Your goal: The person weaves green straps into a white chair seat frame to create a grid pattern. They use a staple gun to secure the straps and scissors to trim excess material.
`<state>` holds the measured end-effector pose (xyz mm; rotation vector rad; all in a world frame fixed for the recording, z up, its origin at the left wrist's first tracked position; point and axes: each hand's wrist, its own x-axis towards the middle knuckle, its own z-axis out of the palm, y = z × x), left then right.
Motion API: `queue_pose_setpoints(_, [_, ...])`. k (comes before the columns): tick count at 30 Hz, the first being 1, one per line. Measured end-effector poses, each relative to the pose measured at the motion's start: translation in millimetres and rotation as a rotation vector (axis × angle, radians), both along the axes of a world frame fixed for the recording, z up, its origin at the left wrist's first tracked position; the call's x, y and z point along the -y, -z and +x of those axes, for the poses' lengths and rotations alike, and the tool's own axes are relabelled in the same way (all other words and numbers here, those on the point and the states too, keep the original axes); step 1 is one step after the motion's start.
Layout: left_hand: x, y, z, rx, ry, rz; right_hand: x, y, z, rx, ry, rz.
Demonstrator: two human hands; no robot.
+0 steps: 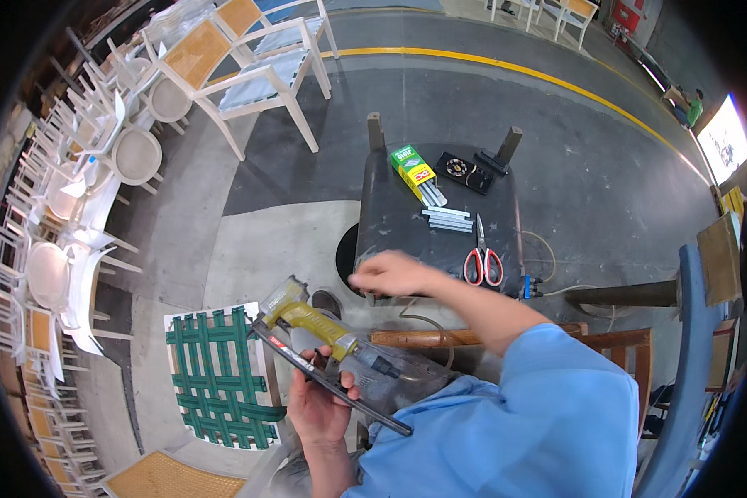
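My left hand point(322, 408) is wrapped around the long dark magazine of a yellow-green pneumatic staple gun point(314, 322), holding it tilted over my lap. My right hand point(390, 274) is closed, fingers curled, at the near left corner of a black padded stool point(398, 236); whatever it may hold is hidden. Lying on the stool are several staple strips point(448, 219) and an open green and yellow staple box point(413, 170) with more strips poking out. Red-handled scissors point(482, 259) lie nearer to me. Left of the staple gun, a white seat frame point(261, 365) carries woven green webbing point(216, 378).
A black case with a round pattern point(465, 172) lies toward the stool's far side, between two upright legs. An air hose point(448, 349) runs below the stool. White chairs point(266, 83) stand at the far left, with many stacked chair parts point(137, 153) along the left side.
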<state>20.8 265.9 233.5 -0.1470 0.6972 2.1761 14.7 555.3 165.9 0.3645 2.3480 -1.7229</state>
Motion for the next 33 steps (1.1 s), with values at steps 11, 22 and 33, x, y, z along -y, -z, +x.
queue_pose_setpoints(11, [43.6, 23.8, -5.7, 0.091, -0.236, -0.013, -123.3, 51.8, 77.1, 0.098, 0.442, 1.062])
queue_pose_setpoints(22, [84.9, 38.2, 9.9, 0.054, -0.381, -0.156, -71.1, 18.4, 42.4, -0.086, 0.359, 0.714])
queue_pose_setpoints(33, [66.1, 43.4, 18.6, -0.066, -0.489, -0.271, 214.8, -93.0, -79.8, -0.472, -0.548, 0.189])
